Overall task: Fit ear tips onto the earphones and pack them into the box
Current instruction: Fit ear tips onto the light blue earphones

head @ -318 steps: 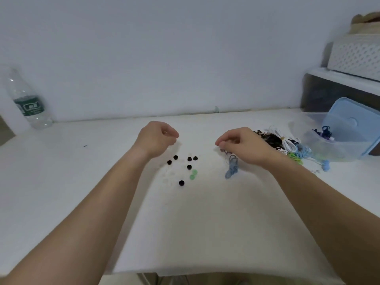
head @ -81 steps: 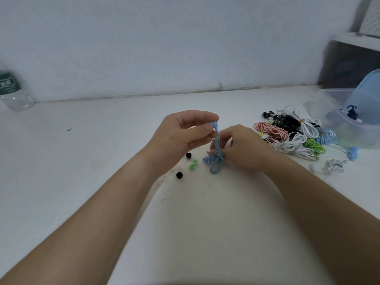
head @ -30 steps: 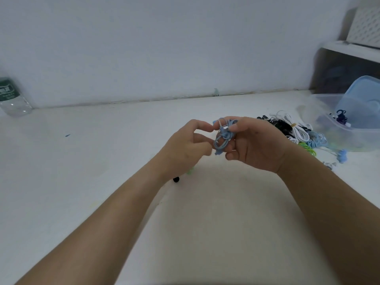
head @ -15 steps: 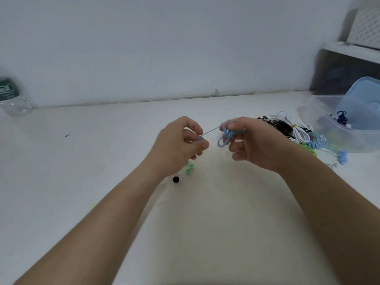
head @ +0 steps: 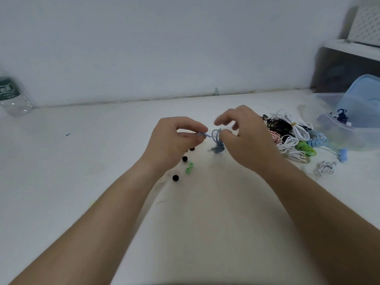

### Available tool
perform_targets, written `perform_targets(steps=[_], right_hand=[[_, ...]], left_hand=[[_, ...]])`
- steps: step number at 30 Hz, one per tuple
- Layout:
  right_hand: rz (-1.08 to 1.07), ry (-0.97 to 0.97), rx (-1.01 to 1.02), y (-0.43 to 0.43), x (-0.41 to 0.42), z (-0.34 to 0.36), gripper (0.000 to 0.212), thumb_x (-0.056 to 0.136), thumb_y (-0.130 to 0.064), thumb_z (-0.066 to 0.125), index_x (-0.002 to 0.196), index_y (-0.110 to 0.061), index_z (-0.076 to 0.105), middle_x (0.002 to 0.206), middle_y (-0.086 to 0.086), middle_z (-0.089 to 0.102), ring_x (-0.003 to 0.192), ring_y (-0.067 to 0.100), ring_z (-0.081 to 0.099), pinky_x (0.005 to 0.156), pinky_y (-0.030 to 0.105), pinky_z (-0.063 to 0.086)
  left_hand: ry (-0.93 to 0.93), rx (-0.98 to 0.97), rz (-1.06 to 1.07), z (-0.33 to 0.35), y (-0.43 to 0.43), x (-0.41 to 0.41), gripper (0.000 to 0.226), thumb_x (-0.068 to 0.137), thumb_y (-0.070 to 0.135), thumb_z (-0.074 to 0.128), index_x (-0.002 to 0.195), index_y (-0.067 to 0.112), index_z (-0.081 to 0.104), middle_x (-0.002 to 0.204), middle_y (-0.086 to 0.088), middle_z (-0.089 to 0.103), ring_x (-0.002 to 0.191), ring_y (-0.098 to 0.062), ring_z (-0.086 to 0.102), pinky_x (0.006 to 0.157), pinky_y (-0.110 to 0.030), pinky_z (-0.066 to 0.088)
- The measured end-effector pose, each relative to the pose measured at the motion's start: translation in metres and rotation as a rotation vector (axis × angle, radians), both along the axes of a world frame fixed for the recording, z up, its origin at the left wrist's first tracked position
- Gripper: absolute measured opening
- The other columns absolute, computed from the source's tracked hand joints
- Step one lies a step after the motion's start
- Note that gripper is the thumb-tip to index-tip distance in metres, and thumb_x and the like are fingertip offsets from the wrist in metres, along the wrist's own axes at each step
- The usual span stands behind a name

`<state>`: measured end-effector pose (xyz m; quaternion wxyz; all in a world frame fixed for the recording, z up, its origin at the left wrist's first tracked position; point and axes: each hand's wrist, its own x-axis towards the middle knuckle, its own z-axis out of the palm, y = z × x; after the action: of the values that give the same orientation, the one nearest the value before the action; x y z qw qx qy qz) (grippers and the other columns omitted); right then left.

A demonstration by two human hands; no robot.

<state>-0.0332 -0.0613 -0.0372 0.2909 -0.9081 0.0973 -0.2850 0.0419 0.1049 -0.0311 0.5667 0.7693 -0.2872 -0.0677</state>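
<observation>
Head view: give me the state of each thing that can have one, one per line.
left hand: grip pinched on one end of the blue earphone cable
right hand: holding the coiled blue earphones, fingers blurred
clear box: open, blue lid leaning inside
ear tips: loose on the table
bottle: upright

Ear tips (head: pixel 186 163) left, earphone pile (head: pixel 292 138) right, box (head: pixel 349 128) beyond
</observation>
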Motion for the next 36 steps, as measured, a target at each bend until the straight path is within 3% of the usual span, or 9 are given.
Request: perform_targets(steps=[3, 8, 11, 15, 19, 22, 26, 31, 36], right_hand=[[0.098, -0.043, 0.0, 0.008, 0.002, -0.003, 0.043, 0.082, -0.026, 0.046, 0.117, -0.026, 0.07, 0.117, -0.007, 0.063, 0.107, 0.013, 0.051, 0.089, 0.026, 0.037], [0.162, 0.018, 0.229, 0.01, 0.007, -0.005, 0.015, 0.097, -0.025, 0.061, 0.097, -0.026, 0.076, 0.074, -0.006, 0.074, 0.067, 0.006, 0.063, 0.062, 0.015, 0.044], [0.218, 0.016, 0.425, 0.005, 0.01, -0.007, 0.009, 0.094, -0.017, 0.067, 0.095, -0.015, 0.076, 0.072, -0.002, 0.075, 0.065, 0.012, 0.068, 0.071, 0.029, 0.057], [0.256, -0.026, 0.665, 0.001, 0.009, -0.007, 0.009, 0.094, -0.005, 0.065, 0.097, -0.009, 0.072, 0.07, 0.007, 0.072, 0.062, 0.014, 0.064, 0.069, 0.03, 0.056], [0.19, -0.032, 0.709, -0.004, 0.011, -0.009, 0.026, 0.1, -0.003, 0.051, 0.116, -0.014, 0.068, 0.074, 0.006, 0.061, 0.058, 0.013, 0.055, 0.067, 0.028, 0.054], [0.151, 0.027, 0.753, -0.005, 0.015, -0.012, 0.028, 0.102, -0.002, 0.045, 0.111, -0.012, 0.07, 0.075, 0.005, 0.056, 0.056, 0.013, 0.053, 0.066, 0.031, 0.054], [0.129, 0.069, 0.83, -0.001, 0.019, -0.018, 0.021, 0.101, -0.003, 0.048, 0.105, -0.01, 0.068, 0.074, 0.006, 0.059, 0.052, 0.013, 0.053, 0.059, 0.027, 0.052], [0.141, 0.089, 0.817, -0.001, 0.02, -0.018, 0.02, 0.099, -0.003, 0.051, 0.106, -0.007, 0.069, 0.071, 0.005, 0.061, 0.051, 0.01, 0.052, 0.062, 0.03, 0.052], [0.15, 0.096, 0.837, -0.002, 0.022, -0.019, 0.017, 0.099, -0.003, 0.053, 0.105, -0.005, 0.069, 0.072, 0.006, 0.061, 0.049, 0.009, 0.051, 0.06, 0.028, 0.049]], left_hand=[[-0.025, -0.03, 0.036, 0.0, -0.001, 0.001, 0.02, 0.082, 0.002, 0.078, 0.095, 0.017, 0.075, 0.092, 0.005, 0.078, 0.081, -0.016, 0.076, 0.084, -0.036, 0.06], [-0.037, -0.042, 0.065, 0.0, -0.001, 0.003, 0.02, 0.081, 0.003, 0.079, 0.094, 0.018, 0.074, 0.09, 0.007, 0.078, 0.08, -0.014, 0.076, 0.086, -0.046, 0.059], [-0.039, -0.065, 0.058, -0.001, -0.001, 0.003, 0.022, 0.078, 0.007, 0.083, 0.094, 0.018, 0.072, 0.093, 0.005, 0.077, 0.08, -0.013, 0.076, 0.08, -0.039, 0.061], [-0.083, -0.096, 0.082, 0.003, 0.002, 0.015, 0.013, 0.087, 0.007, 0.074, 0.095, 0.015, 0.071, 0.091, 0.002, 0.076, 0.08, -0.012, 0.075, 0.068, -0.019, 0.053], [-0.361, 0.227, 0.214, -0.002, 0.018, 0.043, 0.026, 0.096, 0.01, 0.059, 0.09, 0.031, 0.072, 0.09, 0.017, 0.073, 0.079, 0.004, 0.064, 0.072, -0.006, 0.044], [-0.388, 0.485, 0.18, -0.012, 0.019, 0.052, 0.025, 0.099, 0.018, 0.057, 0.094, 0.037, 0.073, 0.1, 0.017, 0.071, 0.078, -0.004, 0.064, 0.074, -0.017, 0.048], [-0.408, 0.638, 0.05, -0.019, 0.013, 0.053, 0.03, 0.099, 0.015, 0.055, 0.107, 0.039, 0.072, 0.107, 0.018, 0.066, 0.091, -0.012, 0.063, 0.085, -0.033, 0.051], [-0.498, 0.728, 0.03, -0.025, 0.005, 0.055, 0.041, 0.096, 0.006, 0.054, 0.104, 0.041, 0.074, 0.103, 0.015, 0.066, 0.093, -0.012, 0.06, 0.086, -0.033, 0.049], [-0.443, 0.702, 0.063, -0.024, 0.002, 0.056, 0.021, 0.094, 0.015, 0.064, 0.093, 0.033, 0.075, 0.086, 0.019, 0.061, 0.08, -0.013, 0.063, 0.071, -0.026, 0.044]])
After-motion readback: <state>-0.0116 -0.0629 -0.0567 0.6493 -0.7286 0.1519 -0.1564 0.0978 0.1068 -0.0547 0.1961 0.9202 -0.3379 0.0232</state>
